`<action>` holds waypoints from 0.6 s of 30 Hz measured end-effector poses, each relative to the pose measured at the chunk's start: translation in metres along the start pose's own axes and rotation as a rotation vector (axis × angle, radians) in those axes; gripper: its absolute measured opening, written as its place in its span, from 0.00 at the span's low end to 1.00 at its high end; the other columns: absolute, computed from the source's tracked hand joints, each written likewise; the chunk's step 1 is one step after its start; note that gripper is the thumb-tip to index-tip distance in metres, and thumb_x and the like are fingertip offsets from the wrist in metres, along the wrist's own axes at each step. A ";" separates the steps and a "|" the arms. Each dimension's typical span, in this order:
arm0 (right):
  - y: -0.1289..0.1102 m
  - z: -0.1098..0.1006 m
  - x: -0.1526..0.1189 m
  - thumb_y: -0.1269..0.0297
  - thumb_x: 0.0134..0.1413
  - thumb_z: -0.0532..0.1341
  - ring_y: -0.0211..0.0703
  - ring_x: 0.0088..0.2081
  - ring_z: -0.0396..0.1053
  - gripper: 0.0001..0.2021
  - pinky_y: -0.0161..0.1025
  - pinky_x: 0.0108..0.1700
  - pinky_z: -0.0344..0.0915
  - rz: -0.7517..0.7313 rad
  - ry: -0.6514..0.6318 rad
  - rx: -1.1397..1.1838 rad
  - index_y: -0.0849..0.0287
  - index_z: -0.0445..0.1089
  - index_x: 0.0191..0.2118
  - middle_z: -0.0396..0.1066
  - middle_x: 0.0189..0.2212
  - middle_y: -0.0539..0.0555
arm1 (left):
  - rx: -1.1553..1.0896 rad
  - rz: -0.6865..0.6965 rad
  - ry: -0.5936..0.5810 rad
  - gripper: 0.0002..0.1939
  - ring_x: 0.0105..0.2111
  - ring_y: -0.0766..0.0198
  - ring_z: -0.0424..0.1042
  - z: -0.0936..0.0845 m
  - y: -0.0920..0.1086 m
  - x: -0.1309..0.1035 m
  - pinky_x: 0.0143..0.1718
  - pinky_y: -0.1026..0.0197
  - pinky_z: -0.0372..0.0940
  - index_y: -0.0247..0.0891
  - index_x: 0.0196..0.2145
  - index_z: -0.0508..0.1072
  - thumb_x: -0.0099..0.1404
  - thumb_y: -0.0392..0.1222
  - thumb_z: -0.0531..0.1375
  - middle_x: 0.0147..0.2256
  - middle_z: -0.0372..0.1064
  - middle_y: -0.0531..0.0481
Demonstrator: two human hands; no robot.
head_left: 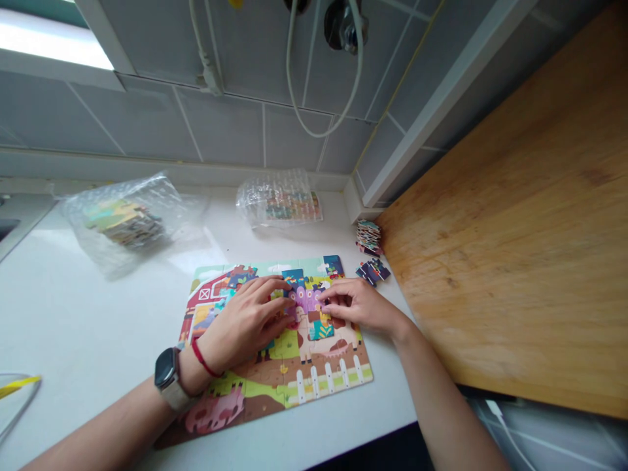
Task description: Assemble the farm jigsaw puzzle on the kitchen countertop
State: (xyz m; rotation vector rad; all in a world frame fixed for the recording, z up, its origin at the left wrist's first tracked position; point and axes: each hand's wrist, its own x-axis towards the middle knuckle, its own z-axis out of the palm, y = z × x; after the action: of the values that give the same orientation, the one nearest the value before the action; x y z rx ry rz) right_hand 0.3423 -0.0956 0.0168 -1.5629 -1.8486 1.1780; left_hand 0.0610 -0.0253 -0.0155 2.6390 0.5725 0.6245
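A farm jigsaw puzzle [333,373], put together, lies flat on the white counter. Loose pieces from a darker picture rest on top of it. My left hand [252,311], with a watch and red cord at the wrist, curls its thumb and fingers at the left side of purple jigsaw pieces [306,298]. From the other side, my right hand [358,304] pinches the right edge of these purple pieces. A blue-green piece [322,330] sits just below them, and a dark blue corner piece [333,265] lies at the puzzle's upper right. My left hand partly covers other pieces.
Right of the puzzle stand a stack of jigsaw pieces [369,235] and several loose dark pieces [373,271], close to a wooden board [515,229]. Behind are a clear bag of pieces [127,222] and a bubble-wrap pouch [279,199]. A white cable [318,134] hangs on the tiled wall.
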 end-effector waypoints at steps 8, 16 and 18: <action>-0.004 -0.003 -0.006 0.69 0.56 0.72 0.36 0.31 0.68 0.12 0.33 0.35 0.62 -0.126 -0.131 -0.115 0.54 0.82 0.46 0.74 0.30 0.48 | -0.005 0.004 0.023 0.09 0.53 0.51 0.72 0.002 -0.001 0.000 0.53 0.47 0.71 0.42 0.44 0.78 0.76 0.45 0.58 0.54 0.72 0.43; 0.004 -0.019 -0.018 0.56 0.59 0.70 0.37 0.31 0.69 0.12 0.33 0.33 0.64 -0.081 -0.153 0.068 0.57 0.83 0.44 0.77 0.34 0.51 | 0.021 0.011 0.042 0.09 0.52 0.51 0.72 0.007 -0.005 -0.003 0.52 0.48 0.71 0.43 0.45 0.78 0.76 0.46 0.59 0.54 0.72 0.43; 0.006 -0.023 -0.016 0.53 0.62 0.67 0.40 0.34 0.72 0.14 0.35 0.35 0.67 -0.061 0.195 0.056 0.58 0.82 0.42 0.78 0.35 0.54 | 0.018 0.016 0.050 0.09 0.52 0.51 0.72 0.007 -0.005 -0.002 0.52 0.48 0.71 0.43 0.46 0.78 0.76 0.46 0.59 0.54 0.72 0.43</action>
State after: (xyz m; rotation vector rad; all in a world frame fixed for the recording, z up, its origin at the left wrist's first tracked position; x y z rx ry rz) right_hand 0.3684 -0.1036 0.0272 -1.5218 -1.7103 1.0036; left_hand 0.0608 -0.0239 -0.0239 2.6542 0.5742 0.6951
